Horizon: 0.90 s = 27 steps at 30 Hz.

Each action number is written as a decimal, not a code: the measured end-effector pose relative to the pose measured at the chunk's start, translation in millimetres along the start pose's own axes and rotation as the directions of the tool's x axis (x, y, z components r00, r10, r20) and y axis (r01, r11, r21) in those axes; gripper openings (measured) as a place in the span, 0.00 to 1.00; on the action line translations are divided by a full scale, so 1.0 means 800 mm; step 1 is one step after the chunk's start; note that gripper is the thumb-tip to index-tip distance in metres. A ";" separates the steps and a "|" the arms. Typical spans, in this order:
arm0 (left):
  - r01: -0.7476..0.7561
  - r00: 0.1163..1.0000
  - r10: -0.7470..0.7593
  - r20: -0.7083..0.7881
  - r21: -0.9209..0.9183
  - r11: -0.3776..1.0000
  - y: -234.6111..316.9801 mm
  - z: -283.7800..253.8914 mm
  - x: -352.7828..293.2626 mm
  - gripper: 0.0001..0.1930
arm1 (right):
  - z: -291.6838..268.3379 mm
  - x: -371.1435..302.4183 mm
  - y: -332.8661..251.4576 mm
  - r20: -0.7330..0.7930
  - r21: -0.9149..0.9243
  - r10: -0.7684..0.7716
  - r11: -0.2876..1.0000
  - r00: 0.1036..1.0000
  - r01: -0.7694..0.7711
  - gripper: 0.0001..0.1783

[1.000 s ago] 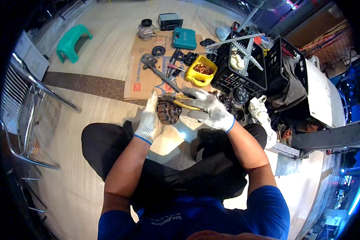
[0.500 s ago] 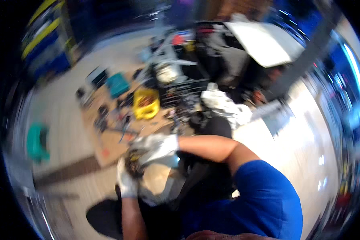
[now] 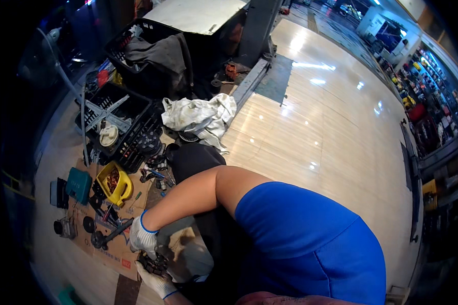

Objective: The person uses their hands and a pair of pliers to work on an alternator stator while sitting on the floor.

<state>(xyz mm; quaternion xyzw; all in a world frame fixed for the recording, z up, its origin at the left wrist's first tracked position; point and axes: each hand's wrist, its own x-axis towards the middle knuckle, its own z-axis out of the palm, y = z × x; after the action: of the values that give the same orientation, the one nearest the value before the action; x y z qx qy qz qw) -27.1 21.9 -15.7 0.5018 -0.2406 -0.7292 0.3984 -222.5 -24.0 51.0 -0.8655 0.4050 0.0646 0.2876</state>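
Observation:
Both my hands wear white knit gloves with blue cuffs and meet low in the picture, left of my knees. A dark, roughly round machine part (image 3: 154,264) with a rough, uneven surface sits between them; its exact kind does not show. My left hand (image 3: 155,281) closes round its lower side. Reaching down from above, my right hand (image 3: 143,238) grips the part's upper edge, its fingertips partly hidden. Beside the right hand lies a long dark shaft (image 3: 118,231) with a thick round end, on a flattened cardboard sheet (image 3: 107,258).
On the cardboard stand a yellow cut-open jug (image 3: 124,194) of copper-coloured pieces and a teal case (image 3: 79,185). Beyond are a black crate (image 3: 132,121) with metal parts and a crumpled white cloth (image 3: 201,116). A dark post (image 3: 258,33) rises from the shiny tiled floor (image 3: 310,137).
My view has swung to the right, so hands, cardboard and tools now sit lower and farther left. The part stays between my hands. The blur has cleared.

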 end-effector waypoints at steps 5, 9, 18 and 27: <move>-0.002 0.999 0.001 0.053 0.021 1.000 -0.008 -0.008 0.013 0.28 | 0.005 0.005 0.009 0.010 -0.032 -0.005 0.999 1.000 0.006 0.34; 0.052 0.998 -0.046 0.052 -0.119 0.992 -0.007 -0.003 0.019 0.30 | 0.003 0.004 0.007 -0.042 -0.018 0.011 1.000 0.999 -0.012 0.31; 0.087 0.981 -0.053 0.186 -0.179 0.980 -0.009 0.002 0.022 0.33 | -0.008 -0.007 0.021 -0.149 0.147 0.061 0.988 0.987 -0.039 0.31; 0.104 0.988 -0.064 0.138 -0.301 0.948 0.030 0.000 0.016 0.37 | -0.023 -0.020 0.069 -0.413 0.843 -0.085 0.341 0.907 0.416 0.24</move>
<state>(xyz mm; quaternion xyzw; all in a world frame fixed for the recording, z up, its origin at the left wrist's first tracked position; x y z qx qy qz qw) -21.2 -1.9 -4.6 0.3962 -0.1275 -0.8043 0.4240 -275.8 -51.1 47.0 -0.6104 0.2701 -0.3464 0.6592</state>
